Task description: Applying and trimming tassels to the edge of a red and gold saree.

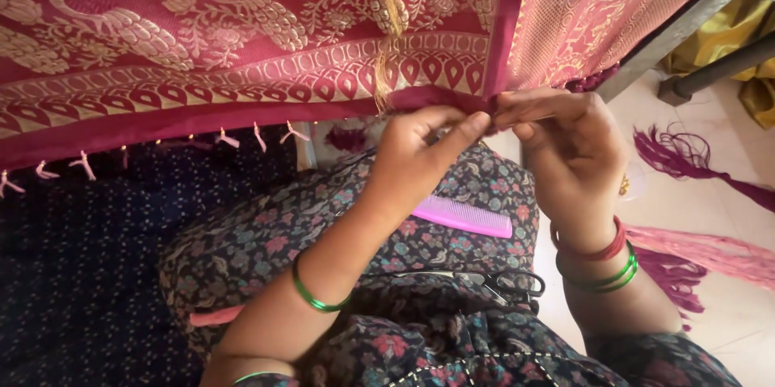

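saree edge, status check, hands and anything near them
Left hand and right hand both pinching the maroon saree hem together. Pink comb and scissors lie on the lap, below the hands. Nothing blocking the hem.

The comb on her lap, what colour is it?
The comb is bright pink, seen best in the head view, just below the left hand.

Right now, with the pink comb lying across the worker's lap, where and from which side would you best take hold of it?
Grip the pink comb by its right end, coming from above and the right. That end lies bare on the patterned lap, while the left hand and forearm cover its left end. It lies flat, its long spine offering a firm edge for a pinch, better than the teeth.
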